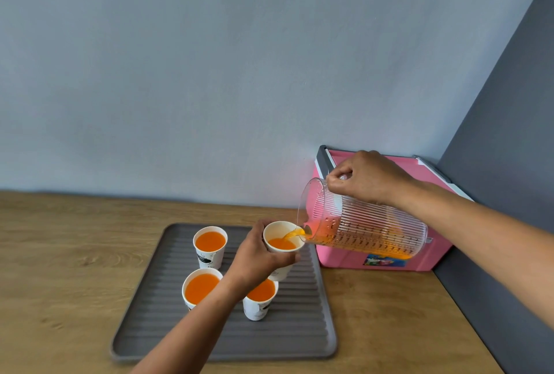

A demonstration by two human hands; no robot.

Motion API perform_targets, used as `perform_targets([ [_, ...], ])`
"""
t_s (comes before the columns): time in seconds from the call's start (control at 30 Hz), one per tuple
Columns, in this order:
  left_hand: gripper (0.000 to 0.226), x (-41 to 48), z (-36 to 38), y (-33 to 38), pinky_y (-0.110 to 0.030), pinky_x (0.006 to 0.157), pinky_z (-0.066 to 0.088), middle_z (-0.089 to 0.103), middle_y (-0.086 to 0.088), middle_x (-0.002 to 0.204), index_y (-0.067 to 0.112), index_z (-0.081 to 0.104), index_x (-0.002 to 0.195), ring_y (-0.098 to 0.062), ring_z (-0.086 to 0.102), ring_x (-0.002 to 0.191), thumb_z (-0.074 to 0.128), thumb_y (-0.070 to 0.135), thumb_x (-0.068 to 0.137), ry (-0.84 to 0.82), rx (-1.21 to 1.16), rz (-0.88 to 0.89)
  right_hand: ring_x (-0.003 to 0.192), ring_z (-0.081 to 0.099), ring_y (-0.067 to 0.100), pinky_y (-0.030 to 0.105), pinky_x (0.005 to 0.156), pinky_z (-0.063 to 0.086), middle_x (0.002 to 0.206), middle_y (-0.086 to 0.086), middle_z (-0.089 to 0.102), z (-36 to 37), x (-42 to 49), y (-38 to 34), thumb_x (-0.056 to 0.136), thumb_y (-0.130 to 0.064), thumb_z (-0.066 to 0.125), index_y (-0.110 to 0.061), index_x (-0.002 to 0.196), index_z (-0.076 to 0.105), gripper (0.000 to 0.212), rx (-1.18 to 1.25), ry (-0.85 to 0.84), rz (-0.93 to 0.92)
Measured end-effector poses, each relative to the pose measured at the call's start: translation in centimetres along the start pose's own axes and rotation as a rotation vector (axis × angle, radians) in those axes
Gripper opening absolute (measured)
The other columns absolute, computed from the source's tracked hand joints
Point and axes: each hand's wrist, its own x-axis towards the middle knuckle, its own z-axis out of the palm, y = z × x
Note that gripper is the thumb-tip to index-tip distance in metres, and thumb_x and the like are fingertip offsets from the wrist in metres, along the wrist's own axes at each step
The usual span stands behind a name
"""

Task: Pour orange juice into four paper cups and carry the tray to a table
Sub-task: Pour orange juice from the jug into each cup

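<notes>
— What is left to be done?

— Three cups [209, 246] on the tray [144, 307] are seen filled nearly to the rim. The fourth cup [281, 241], by the tray's far right corner, is about half full and is wrapped by the left hand [257, 256]. Whether it is lifted off the tray cannot be told.

— How should the pour be finished?

— The cup is best held upright under the spout. The jug [362, 229], gripped at its handle by the right hand [365, 177], is tipped steeply, and juice [292, 234] is running in a thin stream. It should be righted gradually once the level of the others is matched, so that nothing is dripped on the tray. The box [419, 262] behind should not be knocked.
</notes>
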Motion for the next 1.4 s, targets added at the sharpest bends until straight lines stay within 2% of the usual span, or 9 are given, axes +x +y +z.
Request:
perform_targets([
  [0.17, 0.066, -0.09, 0.01, -0.08, -0.009, 0.066, 0.041, 0.054, 0.023, 0.103, 0.041, 0.039, 0.112, 0.003, 0.055, 0.093, 0.086, 0.033, 0.066, -0.008, -0.015, -0.008, 0.046, 0.031, 0.002, 0.019, 0.055, 0.027, 0.035, -0.028, 0.041, -0.25, -0.26, -0.30, 0.083, -0.030, 0.061, -0.036, 0.033, 0.047, 0.053, -0.004, -0.016, 0.000],
  [0.3, 0.067, -0.12, 0.06, -0.12, -0.010, 0.067, 0.042, 0.054, 0.021, 0.105, 0.040, 0.040, 0.115, 0.001, 0.055, 0.094, 0.086, 0.034, 0.067, -0.014, -0.019, -0.008, 0.046, 0.032, 0.002, 0.018, 0.055, 0.028, 0.035, -0.030, 0.041, -0.22, -0.29, -0.39, 0.084, -0.029, 0.062, -0.034, 0.042, 0.038, 0.048, -0.001, -0.010, -0.007],
  [0.47, 0.069, -0.14, 0.15, -0.21, -0.011, 0.069, 0.043, 0.055, 0.018, 0.107, 0.037, 0.040, 0.117, -0.001, 0.056, 0.095, 0.086, 0.035, 0.066, -0.008, -0.016, -0.011, 0.047, 0.034, -0.002, 0.019, 0.057, 0.032, 0.033, -0.023, 0.040, -0.05, -0.20, -0.13, 0.084, -0.029, 0.063, -0.036, 0.043, 0.041, 0.047, 0.020, 0.010, -0.008],
  [0.63, 0.068, -0.17, 0.19, -0.25, -0.010, 0.068, 0.042, 0.054, 0.019, 0.107, 0.038, 0.040, 0.117, 0.000, 0.056, 0.094, 0.086, 0.035, 0.067, -0.005, -0.011, -0.010, 0.048, 0.037, -0.003, 0.017, 0.059, 0.033, 0.034, -0.027, 0.040, 0.07, -0.18, 0.05, 0.083, -0.030, 0.064, -0.037, 0.044, 0.044, 0.045, 0.013, 0.007, -0.011],
  [0.87, 0.068, -0.22, 0.14, -0.35, -0.010, 0.067, 0.041, 0.055, 0.017, 0.109, 0.037, 0.041, 0.118, -0.001, 0.056, 0.095, 0.086, 0.034, 0.067, -0.009, -0.014, -0.012, 0.056, 0.046, -0.006, 0.020, 0.070, 0.038, 0.059, -0.027, 0.047, 0.24, 0.00, -0.05, 0.083, -0.034, 0.063, -0.040, 0.049, 0.050, 0.036, 0.005, -0.015, -0.011],
  [1.07, 0.069, -0.04, 0.16, -0.43, -0.009, 0.066, 0.040, 0.055, 0.017, 0.109, 0.036, 0.041, 0.119, 0.000, 0.055, 0.095, 0.086, 0.035, 0.067, -0.007, -0.012, -0.017, 0.046, 0.040, -0.002, 0.017, 0.056, 0.033, 0.037, -0.028, 0.045, 0.14, 0.04, -0.21, 0.083, -0.030, 0.063, -0.035, 0.044, 0.045, 0.043, -0.023, -0.007, -0.013],
  [1.2, 0.068, 0.02, 0.13, -0.43, -0.009, 0.067, 0.040, 0.054, 0.020, 0.107, 0.037, 0.041, 0.118, 0.001, 0.055, 0.094, 0.086, 0.035, 0.067, -0.007, -0.005, -0.017, 0.054, 0.049, -0.005, 0.017, 0.062, 0.037, 0.059, -0.028, 0.052, 0.18, 0.11, -0.31, 0.082, -0.032, 0.063, -0.038, 0.049, 0.054, 0.034, -0.015, -0.017, -0.015],
  [1.37, 0.067, -0.10, 0.13, -0.43, -0.007, 0.064, 0.039, 0.053, 0.024, 0.103, 0.038, 0.041, 0.116, 0.003, 0.054, 0.092, 0.085, 0.034, 0.067, -0.005, 0.001, -0.016, 0.059, 0.053, -0.005, 0.018, 0.065, 0.040, 0.074, -0.025, 0.061, 0.27, 0.08, -0.25, 0.082, -0.034, 0.062, -0.037, 0.057, 0.057, 0.026, -0.009, -0.022, -0.021],
  [1.4, 0.066, -0.11, 0.13, -0.40, -0.006, 0.063, 0.039, 0.054, 0.023, 0.103, 0.038, 0.041, 0.116, 0.004, 0.055, 0.092, 0.086, 0.034, 0.067, -0.002, 0.001, -0.016, 0.057, 0.052, -0.005, 0.018, 0.063, 0.039, 0.072, -0.026, 0.060, 0.27, 0.08, -0.18, 0.082, -0.034, 0.062, -0.037, 0.056, 0.056, 0.027, -0.012, -0.024, -0.020],
])
